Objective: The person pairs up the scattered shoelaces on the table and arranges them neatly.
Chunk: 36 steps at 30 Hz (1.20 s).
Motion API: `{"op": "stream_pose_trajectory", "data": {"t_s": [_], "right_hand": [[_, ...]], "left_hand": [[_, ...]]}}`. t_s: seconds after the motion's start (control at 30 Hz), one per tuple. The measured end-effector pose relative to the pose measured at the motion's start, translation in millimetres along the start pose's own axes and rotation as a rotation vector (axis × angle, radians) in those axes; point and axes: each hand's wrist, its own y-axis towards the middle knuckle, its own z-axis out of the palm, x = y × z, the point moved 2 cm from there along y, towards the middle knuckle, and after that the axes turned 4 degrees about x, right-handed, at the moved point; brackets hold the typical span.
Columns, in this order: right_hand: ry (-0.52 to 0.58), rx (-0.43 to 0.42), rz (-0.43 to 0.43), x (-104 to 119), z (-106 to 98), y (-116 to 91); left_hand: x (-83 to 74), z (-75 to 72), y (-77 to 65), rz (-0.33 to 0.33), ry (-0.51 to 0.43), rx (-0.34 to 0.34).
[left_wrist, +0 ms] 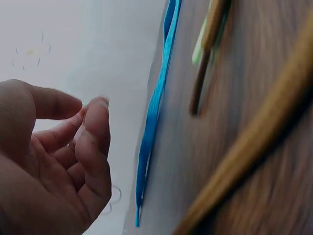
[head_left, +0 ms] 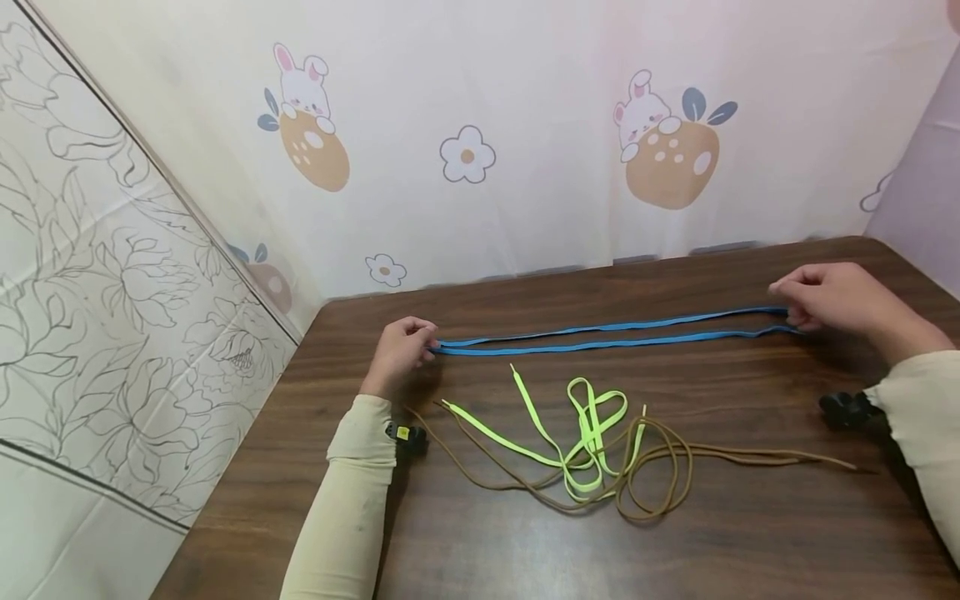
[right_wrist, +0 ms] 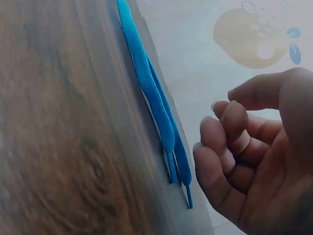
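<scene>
A flat blue shoelace (head_left: 517, 352) lies doubled in two nearly parallel strands across the far part of the table. My left hand (head_left: 397, 354) is at its left end, and my right hand (head_left: 843, 304) is at its right end. In the left wrist view, the left hand (left_wrist: 63, 152) has loosely bent fingers beside the blue lace (left_wrist: 154, 107), with a gap between them. Likewise the right hand (right_wrist: 249, 152) hangs loosely curled beside the two tipped ends of the lace (right_wrist: 151, 93). Neither hand holds anything.
Nearer on the wooden table (head_left: 525, 550), a neon yellow shoelace (head_left: 597, 433) lies in loops, tangled with a round brown shoelace (head_left: 750, 454). A patterned curtain (head_left: 540, 208) hangs behind the table, and a floral panel (head_left: 127, 275) stands to the left.
</scene>
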Motion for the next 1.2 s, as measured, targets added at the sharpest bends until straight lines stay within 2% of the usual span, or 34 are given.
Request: {"op": "stream_pose_trajectory", "data": {"t_s": [0.13, 0.3, 0.5, 0.6, 0.77, 0.83, 1.03, 1.2], "right_hand": [[0.016, 0.025, 0.003, 6, 2, 0], [0.030, 0.049, -0.013, 17, 4, 1], [0.053, 0.064, -0.047, 29, 9, 2], [0.063, 0.076, -0.054, 34, 12, 2], [0.066, 0.107, -0.067, 40, 15, 2], [0.060, 0.114, -0.075, 42, 16, 3], [0.061, 0.113, -0.089, 49, 19, 3], [0.069, 0.095, -0.097, 55, 22, 2]], "left_hand": [[-8.7, 10.5, -2.3, 0.050, 0.036, 0.106], [-17.1, 22.8, -7.0, 0.081, 0.070, 0.254], [-27.7, 37.6, -13.7, 0.124, 0.185, 0.415], [-32.5, 47.0, -18.0, 0.155, 0.253, 0.441], [-41.5, 64.3, -24.5, 0.263, 0.391, 0.466], [-44.9, 69.3, -26.8, 0.297, 0.425, 0.496], [-54.0, 75.8, -33.8, 0.325, 0.466, 0.560], [-58.7, 80.1, -36.9, 0.394, 0.564, 0.606]]}}
